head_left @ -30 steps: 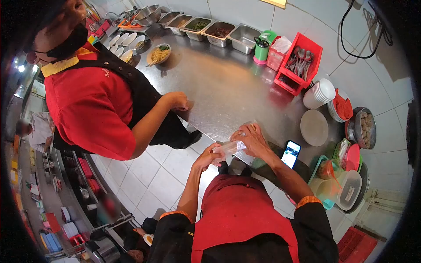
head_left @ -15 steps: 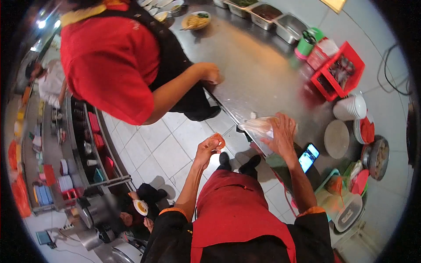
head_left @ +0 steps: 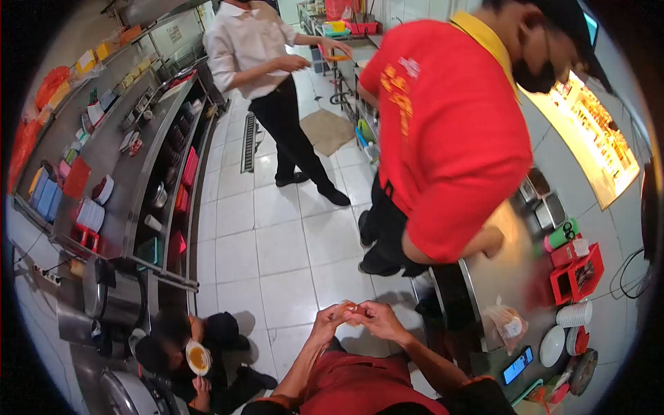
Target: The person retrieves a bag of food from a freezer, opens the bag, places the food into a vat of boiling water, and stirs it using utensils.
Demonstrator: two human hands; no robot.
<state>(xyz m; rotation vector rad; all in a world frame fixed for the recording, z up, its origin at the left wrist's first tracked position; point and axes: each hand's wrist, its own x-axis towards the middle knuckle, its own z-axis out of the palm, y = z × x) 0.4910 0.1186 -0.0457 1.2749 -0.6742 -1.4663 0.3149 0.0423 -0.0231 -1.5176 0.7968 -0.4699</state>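
Note:
In front of my red apron, both hands meet over the floor. My left hand (head_left: 330, 324) is closed on a small orange-red item (head_left: 352, 308), shiny like thin plastic; its exact kind I cannot make out. The fingers of my right hand (head_left: 382, 322) pinch the same item from the other side. Over on the steel counter to the right lies a clear plastic bag (head_left: 508, 324) with pale contents, apart from both hands.
A co-worker in a red shirt (head_left: 449, 138) stands close ahead at the counter. Farther off, another in a white shirt (head_left: 252, 41) walks the aisle. Someone crouches at lower left with a bowl (head_left: 198, 358). A phone (head_left: 518, 365) and stacked white cups (head_left: 574, 314) are on the right.
My right hand has left the plastic bag on the counter and joined my left hand at the orange-red item. The view has swung left, showing more of the aisle.

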